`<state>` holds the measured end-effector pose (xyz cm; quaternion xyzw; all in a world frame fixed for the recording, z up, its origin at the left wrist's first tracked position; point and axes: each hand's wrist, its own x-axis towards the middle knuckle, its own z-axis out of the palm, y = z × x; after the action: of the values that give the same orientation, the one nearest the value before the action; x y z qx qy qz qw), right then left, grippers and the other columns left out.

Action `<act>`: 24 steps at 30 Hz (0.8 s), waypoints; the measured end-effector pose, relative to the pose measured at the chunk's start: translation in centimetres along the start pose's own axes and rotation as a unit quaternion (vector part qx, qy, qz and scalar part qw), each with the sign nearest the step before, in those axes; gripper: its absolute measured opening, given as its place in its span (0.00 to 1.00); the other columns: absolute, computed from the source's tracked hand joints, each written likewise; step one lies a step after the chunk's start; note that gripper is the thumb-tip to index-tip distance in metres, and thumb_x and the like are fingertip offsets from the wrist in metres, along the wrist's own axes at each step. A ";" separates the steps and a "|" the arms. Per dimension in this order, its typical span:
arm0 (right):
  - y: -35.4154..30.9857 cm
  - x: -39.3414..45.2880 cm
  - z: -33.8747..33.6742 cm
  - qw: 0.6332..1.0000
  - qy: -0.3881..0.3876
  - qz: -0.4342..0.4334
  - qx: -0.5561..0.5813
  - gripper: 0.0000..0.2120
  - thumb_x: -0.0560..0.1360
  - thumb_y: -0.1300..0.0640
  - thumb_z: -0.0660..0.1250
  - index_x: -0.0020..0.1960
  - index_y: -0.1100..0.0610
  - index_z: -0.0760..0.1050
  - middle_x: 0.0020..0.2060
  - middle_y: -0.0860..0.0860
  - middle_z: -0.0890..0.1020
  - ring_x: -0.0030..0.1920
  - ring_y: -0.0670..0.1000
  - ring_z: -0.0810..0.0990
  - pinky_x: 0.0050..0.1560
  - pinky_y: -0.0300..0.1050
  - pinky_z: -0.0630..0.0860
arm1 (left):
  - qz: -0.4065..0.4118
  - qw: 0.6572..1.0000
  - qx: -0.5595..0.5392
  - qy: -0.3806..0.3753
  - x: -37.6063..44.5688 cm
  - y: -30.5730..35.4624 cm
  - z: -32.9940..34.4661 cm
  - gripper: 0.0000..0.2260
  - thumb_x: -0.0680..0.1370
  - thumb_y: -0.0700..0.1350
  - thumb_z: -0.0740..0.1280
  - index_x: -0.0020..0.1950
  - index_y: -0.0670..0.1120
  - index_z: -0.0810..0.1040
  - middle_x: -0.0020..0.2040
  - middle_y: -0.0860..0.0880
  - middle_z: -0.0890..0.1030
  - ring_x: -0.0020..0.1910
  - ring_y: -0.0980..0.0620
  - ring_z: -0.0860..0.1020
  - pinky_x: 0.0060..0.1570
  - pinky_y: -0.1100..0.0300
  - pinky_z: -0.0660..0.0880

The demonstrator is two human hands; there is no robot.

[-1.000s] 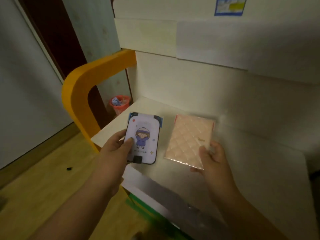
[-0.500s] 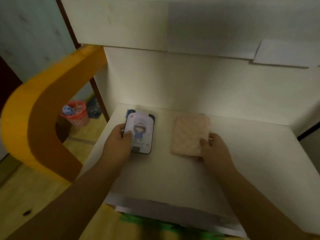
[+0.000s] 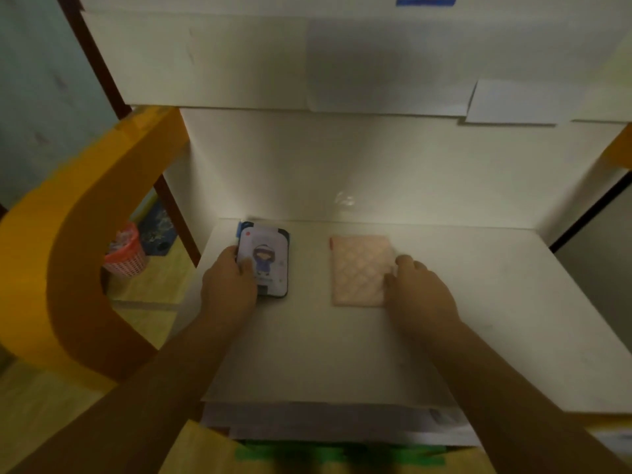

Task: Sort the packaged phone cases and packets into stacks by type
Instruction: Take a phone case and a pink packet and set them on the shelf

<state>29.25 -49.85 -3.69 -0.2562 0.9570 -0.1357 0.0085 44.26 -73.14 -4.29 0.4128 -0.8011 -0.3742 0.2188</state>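
Two packaged items are laid flat on the white counter (image 3: pixel 342 354), well apart from each other. The cartoon-printed phone case (image 3: pixel 265 260), with a dark rim and a figure in a blue coat, is held at its left edge by the left hand (image 3: pixel 227 285): the thumb is laid over the printed face near the lower left corner, while the other fingers (image 3: pixel 228 252) are curled around the left side, so the fingers are clamped on the case. A blue edge is seen just beyond those fingers, under the case's far left corner; what it belongs to cannot be told.

The pink quilted packet (image 3: pixel 360 270) is lying to the left of the right hand (image 3: pixel 420 292). Its right edge is touched by that hand's fingers (image 3: pixel 405 261), which are bent down onto it; whether the edge is pinched or only pressed cannot be told.

Beyond the left fingers, past the orange curved frame (image 3: pixel 68 241), a red mesh basket (image 3: pixel 124 256) is seen on the floor.
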 end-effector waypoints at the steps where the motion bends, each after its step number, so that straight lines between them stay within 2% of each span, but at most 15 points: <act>1: 0.1 -0.1 0.0 1.000 0.002 -0.002 -0.001 0.11 0.81 0.50 0.58 0.56 0.57 0.71 0.53 0.56 0.78 0.52 0.59 0.78 0.43 0.47 0.66 | 0.000 1.000 0.021 0.006 0.1 -0.1 -0.2 0.13 0.83 0.50 0.54 0.61 0.46 0.73 0.52 0.46 0.80 0.49 0.46 0.78 0.48 0.49 0.79; 4: 0.1 -0.4 0.3 0.999 0.025 -0.023 -0.014 0.11 0.81 0.51 0.59 0.57 0.56 0.73 0.54 0.55 0.77 0.53 0.57 0.75 0.44 0.48 0.68 | 0.014 0.992 0.120 0.020 0.8 -0.6 -0.6 0.13 0.82 0.49 0.55 0.59 0.43 0.75 0.51 0.43 0.79 0.48 0.43 0.78 0.49 0.46 0.78; 7: 0.1 -1.1 0.4 0.999 0.037 -0.025 -0.013 0.12 0.82 0.50 0.57 0.58 0.55 0.74 0.55 0.55 0.77 0.56 0.57 0.74 0.49 0.50 0.73 | 0.019 0.979 0.204 -0.002 0.8 -1.0 -0.8 0.14 0.82 0.47 0.57 0.62 0.41 0.73 0.56 0.40 0.76 0.54 0.40 0.75 0.53 0.46 0.75; 11: -0.2 -1.8 -0.1 0.998 0.049 -0.036 0.007 0.14 0.82 0.50 0.57 0.61 0.55 0.75 0.57 0.55 0.78 0.57 0.57 0.74 0.53 0.51 0.73 | 0.003 0.968 0.250 -0.022 -0.2 -0.4 -1.4 0.17 0.80 0.49 0.59 0.67 0.44 0.70 0.66 0.40 0.70 0.63 0.38 0.69 0.59 0.46 0.70; 15: -0.2 -2.6 -1.0 0.994 0.076 -0.078 -0.011 0.13 0.79 0.52 0.61 0.59 0.55 0.78 0.55 0.54 0.81 0.54 0.57 0.76 0.53 0.52 0.75 | 0.021 0.957 0.288 -0.018 -1.8 1.0 -1.4 0.25 0.79 0.51 0.61 0.75 0.49 0.61 0.74 0.43 0.61 0.70 0.39 0.60 0.67 0.45 0.60; 17: -0.2 -3.3 -1.8 0.992 0.094 -0.086 -0.009 0.13 0.78 0.52 0.63 0.60 0.55 0.78 0.55 0.53 0.81 0.54 0.56 0.77 0.54 0.52 0.76 | 0.054 0.956 0.287 -0.030 -2.3 1.9 -1.4 0.25 0.79 0.51 0.60 0.75 0.49 0.59 0.74 0.43 0.59 0.70 0.40 0.60 0.67 0.45 0.59; 20: 0.1 -4.1 -3.1 0.990 0.110 -0.088 0.004 0.15 0.78 0.52 0.64 0.63 0.56 0.77 0.57 0.53 0.80 0.57 0.54 0.76 0.58 0.49 0.74 | 0.142 0.954 0.258 -0.059 -2.5 3.4 -0.9 0.22 0.79 0.50 0.59 0.72 0.49 0.63 0.73 0.43 0.61 0.69 0.40 0.60 0.67 0.44 0.59; 24: 1.5 -5.8 -4.9 0.991 0.117 -0.068 0.016 0.17 0.80 0.52 0.62 0.67 0.55 0.74 0.62 0.51 0.77 0.62 0.52 0.74 0.62 0.43 0.71 | 0.235 0.941 0.220 -0.106 -4.3 5.7 1.1 0.28 0.78 0.53 0.61 0.77 0.47 0.60 0.79 0.44 0.51 0.77 0.42 0.50 0.73 0.47 0.50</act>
<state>33.09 -44.49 0.35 -0.3032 0.9295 -0.1798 -0.1085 43.07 -66.98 -0.70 0.2087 -0.9561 -0.1687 0.1179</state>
